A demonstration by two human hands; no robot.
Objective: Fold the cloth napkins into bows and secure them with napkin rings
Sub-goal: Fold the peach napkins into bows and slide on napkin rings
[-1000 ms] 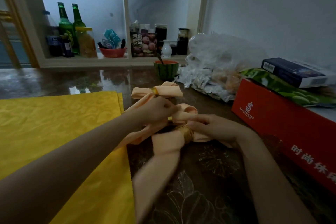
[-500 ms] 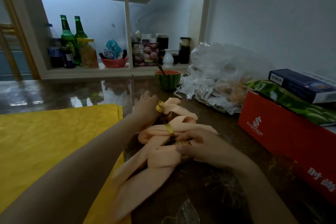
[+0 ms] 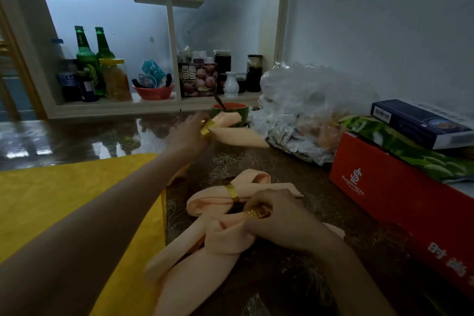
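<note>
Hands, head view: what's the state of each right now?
Left hand: grips the far napkin.
Right hand: pinches the gold ring on the near napkin.

You're working in a lived-in home dining corner: white wall shelves (image 3: 115,108) are holding tall green glass bottles (image 3: 83,51) and a red plastic bowl (image 3: 153,92), and crinkly clear plastic bags (image 3: 307,90) are crowding the glossy dark stone tabletop (image 3: 64,136).

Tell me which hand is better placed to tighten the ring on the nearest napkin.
Right. The right hand pinches the gold ring on the nearest napkin, while the left hand is stretched away, holding the far bow.
</note>
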